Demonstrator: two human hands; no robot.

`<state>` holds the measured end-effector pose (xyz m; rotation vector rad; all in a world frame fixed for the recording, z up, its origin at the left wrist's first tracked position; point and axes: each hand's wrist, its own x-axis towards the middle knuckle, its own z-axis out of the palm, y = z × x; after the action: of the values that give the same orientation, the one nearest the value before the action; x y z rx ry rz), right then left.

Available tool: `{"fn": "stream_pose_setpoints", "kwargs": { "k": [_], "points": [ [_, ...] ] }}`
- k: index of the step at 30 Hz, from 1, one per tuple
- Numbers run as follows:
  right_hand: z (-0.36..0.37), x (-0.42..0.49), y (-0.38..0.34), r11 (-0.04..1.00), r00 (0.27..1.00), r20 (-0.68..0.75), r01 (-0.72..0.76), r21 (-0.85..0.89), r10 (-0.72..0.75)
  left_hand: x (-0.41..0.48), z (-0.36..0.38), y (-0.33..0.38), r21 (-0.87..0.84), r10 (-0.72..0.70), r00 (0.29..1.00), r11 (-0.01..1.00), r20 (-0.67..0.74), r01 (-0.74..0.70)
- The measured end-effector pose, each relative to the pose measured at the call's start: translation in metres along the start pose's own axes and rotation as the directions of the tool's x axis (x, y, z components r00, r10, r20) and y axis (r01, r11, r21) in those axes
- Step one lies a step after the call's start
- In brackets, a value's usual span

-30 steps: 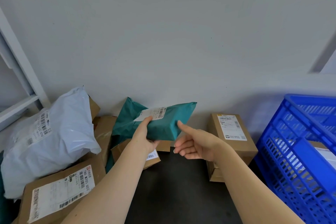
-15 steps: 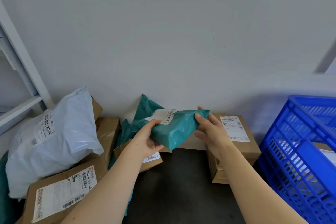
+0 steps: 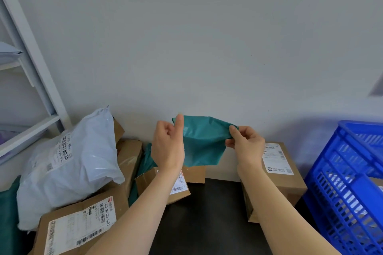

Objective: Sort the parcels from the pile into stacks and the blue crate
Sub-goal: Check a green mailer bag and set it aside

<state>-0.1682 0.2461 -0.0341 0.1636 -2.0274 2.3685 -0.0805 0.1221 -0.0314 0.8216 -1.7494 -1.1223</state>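
Forearms rise from the bottom edge over a dark surface [image 3: 207,213]. Nearest on the left lies a labelled cardboard box [image 3: 83,223] with a white bag [image 3: 70,167] slumped on it. The blue crate [image 3: 342,172] stands at the right edge. A second box [image 3: 279,176] stands between the crate and the arms.

Further back, both hands hold a green bag [image 3: 203,143] up in the air, above a small box [image 3: 178,188] and close to the wall [image 3: 207,47].

The step in hand looks like spreading the bag to judge where it belongs. No label shows on the near side, so turning it over would probably help. It hangs limp and thin, so a pinch at both top corners should keep it flat and easy to read. It could then travel right to the crate or down onto a stack.

The left hand [image 3: 167,147] shows its back to the camera, fingers [image 3: 179,124] closed on the bag's upper left corner. The right hand [image 3: 246,145] pinches the upper right corner between thumb and fingertip, the other fingers loosely curled below. Both wrists are raised at about the same height.
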Motion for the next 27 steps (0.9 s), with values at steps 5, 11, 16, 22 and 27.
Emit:
{"fn": "stream_pose_setpoints", "kwargs": {
  "k": [5, 11, 16, 22, 27],
  "points": [
    [-0.002, -0.001, 0.001, 1.0, 1.0, 0.003, -0.001, -0.016, 0.001, 0.021, 0.002, -0.01, 0.3, 0.224, 0.974, 0.928, 0.018, -0.219],
    [-0.004, 0.002, -0.003, 0.999, 0.997, -0.083, 0.001, -0.055, -0.005, 0.02, 0.007, -0.005, 0.25, 0.253, 0.967, 0.937, -0.007, -0.244],
    [-0.009, 0.004, -0.005, 0.997, 0.998, -0.053, -0.03, -0.069, 0.026, 0.027, 0.008, -0.005, 0.131, 0.246, 0.968, 0.959, 0.056, -0.251],
    [-0.014, 0.007, -0.004, 0.994, 0.997, -0.07, -0.05, -0.093, 0.043, 0.023, 0.014, -0.006, 0.07, 0.219, 0.969, 0.971, 0.113, -0.227],
    [-0.016, 0.011, 0.001, 0.991, 0.992, -0.039, -0.122, -0.061, 0.119, 0.022, 0.014, -0.006, -0.171, 0.095, 0.965, 0.984, 0.244, -0.054]
  ]
}}
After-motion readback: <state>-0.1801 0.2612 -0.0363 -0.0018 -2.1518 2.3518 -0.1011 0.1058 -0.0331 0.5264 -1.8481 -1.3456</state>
